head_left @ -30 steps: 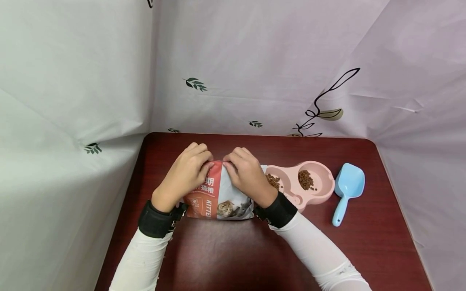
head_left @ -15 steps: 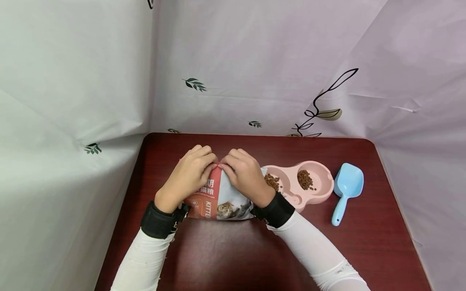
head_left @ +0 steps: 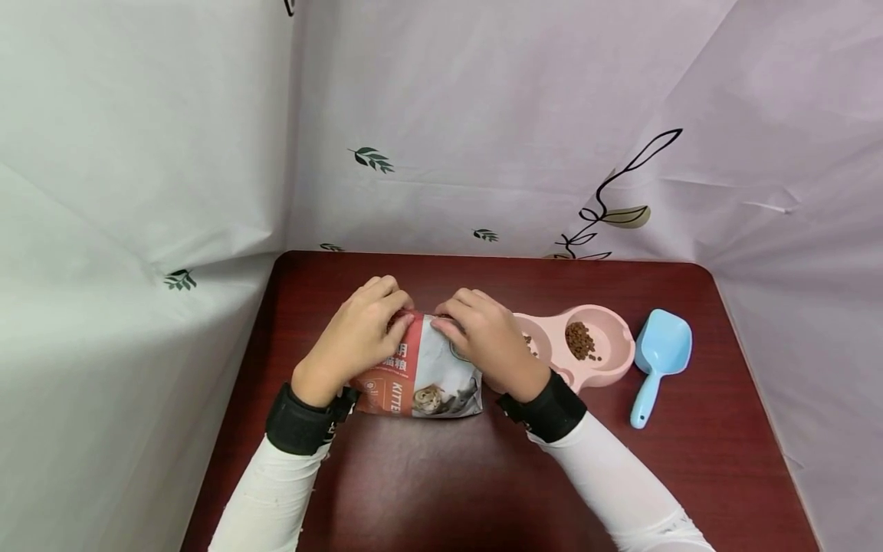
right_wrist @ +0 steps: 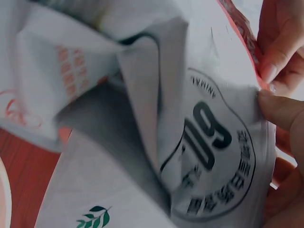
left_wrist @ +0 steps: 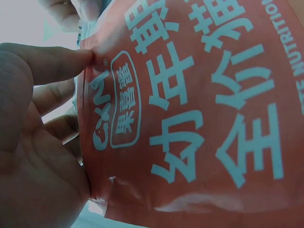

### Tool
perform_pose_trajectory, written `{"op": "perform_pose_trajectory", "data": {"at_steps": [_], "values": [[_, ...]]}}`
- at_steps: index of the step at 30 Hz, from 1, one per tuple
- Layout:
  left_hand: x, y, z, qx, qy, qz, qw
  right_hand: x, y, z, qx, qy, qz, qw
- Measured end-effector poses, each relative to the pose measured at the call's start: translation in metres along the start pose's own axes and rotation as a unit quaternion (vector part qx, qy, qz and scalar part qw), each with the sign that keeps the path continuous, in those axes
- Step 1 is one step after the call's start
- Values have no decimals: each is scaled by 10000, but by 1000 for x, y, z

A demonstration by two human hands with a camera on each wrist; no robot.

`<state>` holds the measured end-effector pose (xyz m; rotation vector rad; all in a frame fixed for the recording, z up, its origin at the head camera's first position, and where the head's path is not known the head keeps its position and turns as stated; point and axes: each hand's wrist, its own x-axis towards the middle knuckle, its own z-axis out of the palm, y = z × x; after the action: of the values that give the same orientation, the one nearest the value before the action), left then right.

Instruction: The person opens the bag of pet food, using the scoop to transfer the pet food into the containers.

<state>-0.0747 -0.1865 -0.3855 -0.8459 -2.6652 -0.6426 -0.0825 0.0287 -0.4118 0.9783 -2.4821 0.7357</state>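
A red and white kitten food bag (head_left: 441,368) lies flat on the dark red table, its top edge facing away from me. My left hand (head_left: 359,330) pinches that edge on the red part, thumb on the printed face, as the left wrist view shows close up (left_wrist: 47,118). Farther right, on the white part, my right hand (head_left: 486,337) pinches the same edge. In the right wrist view the bag's right end (right_wrist: 209,137) is creased and folded near a round "60" print. The finger pads behind the bag are partly hidden.
A pink double bowl (head_left: 612,349) with brown kibble (head_left: 579,340) stands right of the bag, partly hidden by my right hand. Beyond it lies a light blue scoop (head_left: 662,345). Patterned white cloth (head_left: 441,138) hangs behind the table (head_left: 483,483).
My two hands came together at the middle of the bag's top edge, then the right hand slid right along it. The left hand has stayed nearly in place.
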Motion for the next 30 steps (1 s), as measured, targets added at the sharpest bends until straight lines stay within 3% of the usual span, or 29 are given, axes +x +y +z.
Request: {"op": "perform_pose_trajectory", "data": {"at_steps": [10, 16, 24, 30], "values": [[-6, 11, -3, 315, -54, 237, 9992, -21, 8, -15, 50, -242, -126, 9996], [-10, 17, -5, 349, -128, 452, 9983, -32, 12, -21, 79, -96, -155, 9998], [-12, 21, -6, 286, -120, 593, 9978, -39, 18, -19, 600, 113, -96, 9981], [-14, 22, -5, 176, -88, 733, 9971, -41, 18, -16, 559, 531, -391, 9963]]}}
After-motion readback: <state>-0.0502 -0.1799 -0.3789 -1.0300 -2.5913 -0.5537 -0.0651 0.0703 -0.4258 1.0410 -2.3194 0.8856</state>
